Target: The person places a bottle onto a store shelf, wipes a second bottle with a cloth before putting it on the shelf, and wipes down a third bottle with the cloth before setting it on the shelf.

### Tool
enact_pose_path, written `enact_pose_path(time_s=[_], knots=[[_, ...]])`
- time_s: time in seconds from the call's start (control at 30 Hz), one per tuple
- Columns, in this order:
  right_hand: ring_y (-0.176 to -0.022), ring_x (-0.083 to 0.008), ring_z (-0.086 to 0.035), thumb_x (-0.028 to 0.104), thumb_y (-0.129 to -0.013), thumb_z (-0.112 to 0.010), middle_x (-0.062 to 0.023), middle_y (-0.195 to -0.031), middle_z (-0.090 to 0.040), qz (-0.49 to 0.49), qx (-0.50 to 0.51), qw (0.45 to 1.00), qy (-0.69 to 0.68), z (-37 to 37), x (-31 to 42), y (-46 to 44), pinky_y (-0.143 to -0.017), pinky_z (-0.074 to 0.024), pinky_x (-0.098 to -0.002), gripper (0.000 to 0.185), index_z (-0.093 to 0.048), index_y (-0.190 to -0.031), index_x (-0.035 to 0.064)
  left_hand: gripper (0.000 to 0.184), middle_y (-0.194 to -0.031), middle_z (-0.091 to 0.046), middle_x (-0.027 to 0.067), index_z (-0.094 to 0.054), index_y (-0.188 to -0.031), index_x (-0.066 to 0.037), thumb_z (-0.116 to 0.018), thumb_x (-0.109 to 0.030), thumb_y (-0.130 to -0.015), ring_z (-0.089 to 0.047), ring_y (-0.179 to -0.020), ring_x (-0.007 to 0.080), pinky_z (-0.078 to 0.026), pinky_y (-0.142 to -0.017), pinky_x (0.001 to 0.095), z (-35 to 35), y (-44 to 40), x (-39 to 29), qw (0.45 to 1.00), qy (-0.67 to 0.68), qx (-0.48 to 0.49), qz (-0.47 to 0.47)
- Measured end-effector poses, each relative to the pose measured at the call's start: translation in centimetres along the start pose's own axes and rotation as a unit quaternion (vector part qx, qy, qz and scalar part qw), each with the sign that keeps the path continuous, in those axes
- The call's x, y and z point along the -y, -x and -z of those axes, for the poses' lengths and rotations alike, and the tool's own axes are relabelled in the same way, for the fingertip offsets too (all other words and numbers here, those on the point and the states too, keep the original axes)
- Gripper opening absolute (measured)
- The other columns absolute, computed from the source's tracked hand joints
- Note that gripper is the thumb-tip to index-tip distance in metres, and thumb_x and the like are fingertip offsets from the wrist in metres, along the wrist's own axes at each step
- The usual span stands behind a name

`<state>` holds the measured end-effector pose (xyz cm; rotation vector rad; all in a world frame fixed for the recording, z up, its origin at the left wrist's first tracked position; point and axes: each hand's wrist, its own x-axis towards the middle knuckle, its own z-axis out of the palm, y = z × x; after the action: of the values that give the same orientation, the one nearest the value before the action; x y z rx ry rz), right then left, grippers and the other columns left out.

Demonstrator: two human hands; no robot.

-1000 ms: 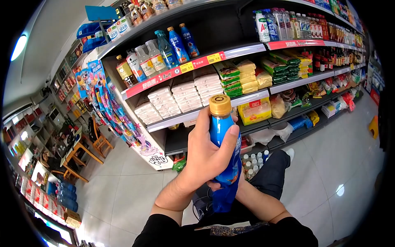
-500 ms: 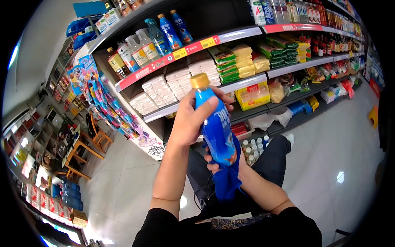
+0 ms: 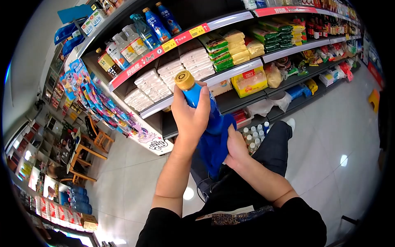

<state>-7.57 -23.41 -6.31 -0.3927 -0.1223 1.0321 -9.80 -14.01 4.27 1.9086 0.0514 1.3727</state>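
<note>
A blue drink bottle (image 3: 192, 95) with a gold cap is tilted in front of me, its cap toward the upper left. My left hand (image 3: 190, 117) is closed around its upper part, just below the cap. Around the lower end of the bottle hangs a blue cloth (image 3: 213, 150), which hides the base. My right hand (image 3: 238, 145) grips this cloth from the right side, its fingers partly hidden behind the fabric. Two similar blue bottles (image 3: 157, 25) stand on the upper shelf, beside several other drink bottles (image 3: 135, 43).
Ahead, the shelf unit (image 3: 230, 70) holds white tissue packs (image 3: 170, 74), green and yellow packets and a yellow bag (image 3: 250, 82). Several capped bottles (image 3: 256, 135) stand on the floor near my right leg (image 3: 275, 144). Hanging blue packets (image 3: 88, 92) cover the shelf's left end.
The bottle has tipped so its cap top shows, and it has shifted left with my left hand. The cloth now covers more of its lower body; my right hand has come up.
</note>
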Motion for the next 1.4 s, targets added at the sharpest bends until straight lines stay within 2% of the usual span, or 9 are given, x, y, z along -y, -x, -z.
enact_pose_path(time_s=[0.23, 0.53, 0.63, 0.87, 1.1, 1.13, 1.2, 1.27, 1.4], knots=[[-0.095, -0.0235, -0.066, 0.043, -0.104, -0.028, -0.0113, -0.115, -0.063, 0.003, -0.021, 0.999, 0.044, 2.1, -1.1, -1.2, -0.084, -0.0546, -0.0388, 0.048, -0.05, -0.128, 0.0073, 0.021, -0.083, -0.062, 0.0047, -0.056, -0.102, -0.001, -0.063, -0.017, -0.09, -0.056, -0.073, 0.0095, -0.046, -0.069, 0.0256, 0.3, 0.4, 1.0, 0.998, 0.02, -0.026, 0.051], [-0.103, -0.0186, -0.055, 0.021, -0.09, -0.067, -0.0128, -0.116, -0.055, 0.41, -0.056, 0.848, 0.331, 4.6, -3.3, -4.6, -0.091, -0.0444, -0.0312, 0.056, -0.038, -0.133, -0.0008, 0.027, -0.085, -0.059, 0.0046, -0.052, -0.105, -0.002, -0.054, -0.028, -0.098, -0.058, -0.071, 0.0104, -0.048, -0.064, 0.0247, 1.3, -0.2, 2.6, 0.951, 0.166, -0.047, 0.255], [-0.097, -0.014, -0.056, 0.007, -0.089, -0.064, -0.0102, -0.112, -0.058, 0.421, -0.036, 0.793, 0.439, 5.0, -1.9, -4.3, -0.087, -0.0457, -0.028, 0.053, -0.036, -0.133, -0.0003, 0.026, -0.087, -0.059, 0.0044, -0.053, -0.105, -0.002, -0.054, -0.027, -0.098, -0.058, -0.072, 0.0105, -0.048, -0.064, 0.0255, 2.0, -0.3, 1.7, 0.95, 0.191, 0.005, 0.245], [-0.095, -0.0158, -0.057, 0.004, -0.094, -0.053, -0.0107, -0.11, -0.062, 0.264, -0.042, 0.901, 0.341, 4.8, -0.1, -4.7, -0.085, -0.0471, -0.0297, 0.032, -0.049, -0.126, -0.0029, 0.022, -0.09, -0.064, 0.0043, -0.059, -0.102, -0.004, -0.064, -0.022, -0.091, -0.06, -0.082, 0.0108, -0.049, -0.074, 0.0269, 4.4, -1.1, -0.3, 0.961, 0.092, 0.172, 0.195], [-0.089, -0.034, -0.059, 0.025, -0.1, -0.047, -0.0222, -0.099, -0.063, 0.431, -0.052, 0.682, 0.588, 6.9, 1.6, -8.0, -0.084, -0.0444, -0.0414, 0.038, -0.05, -0.122, -0.0056, 0.03, -0.089, -0.066, 0.0057, -0.059, -0.103, -0.001, -0.065, -0.028, -0.091, -0.059, -0.081, 0.0106, -0.049, -0.073, 0.0268, 1.3, -0.5, 1.9, 0.966, 0.134, 0.035, 0.219], [-0.09, -0.0343, -0.059, 0.028, -0.1, -0.047, -0.0234, -0.101, -0.063, 0.326, -0.088, 0.673, 0.657, 6.1, 3.0, -7.7, -0.086, -0.0437, -0.0418, 0.041, -0.05, -0.123, -0.0065, 0.032, -0.09, -0.065, 0.0063, -0.059, -0.104, 0.0, -0.065, -0.028, -0.091, -0.059, -0.082, 0.0105, -0.049, -0.074, 0.0269, 0.6, -0.1, 2.7, 0.966, 0.131, 0.027, 0.221], [-0.101, -0.0336, -0.06, 0.03, -0.1, -0.047, -0.0247, -0.112, -0.061, 0.356, 0.0, 0.717, 0.599, 5.2, 3.9, -8.3, -0.09, -0.0424, -0.0415, 0.045, -0.049, -0.123, -0.0075, 0.034, -0.092, -0.063, 0.0057, -0.058, -0.107, 0.0, -0.065, -0.03, -0.091, -0.056, -0.083, 0.0092, -0.048, -0.074, 0.0262, -0.7, 0.8, 4.1, 0.983, 0.074, -0.017, 0.164], [-0.11, -0.0332, -0.059, 0.028, -0.099, -0.049, -0.0235, -0.116, -0.061, 0.476, -0.015, 0.624, 0.619, 3.6, 4.1, -8.5, -0.095, -0.0416, -0.0394, 0.047, -0.045, -0.131, -0.0071, 0.035, -0.094, -0.06, 0.0048, -0.057, -0.11, -0.001, -0.065, -0.03, -0.091, -0.054, -0.083, 0.0081, -0.047, -0.075, 0.0252, -1.2, 1.3, 4.3, 0.969, 0.167, -0.008, 0.181], [-0.115, -0.0326, -0.055, 0.026, -0.097, -0.053, -0.0227, -0.124, -0.056, 0.405, 0.056, 0.642, 0.648, 2.8, 5.7, -9.6, -0.1, -0.0385, -0.0392, 0.051, -0.042, -0.134, -0.0063, 0.03, -0.088, -0.059, 0.002, -0.056, -0.107, -0.001, -0.063, -0.026, -0.092, -0.053, -0.082, 0.0063, -0.046, -0.073, 0.0233, -0.2, 0.9, 4.6, 0.936, 0.27, -0.019, 0.225]])
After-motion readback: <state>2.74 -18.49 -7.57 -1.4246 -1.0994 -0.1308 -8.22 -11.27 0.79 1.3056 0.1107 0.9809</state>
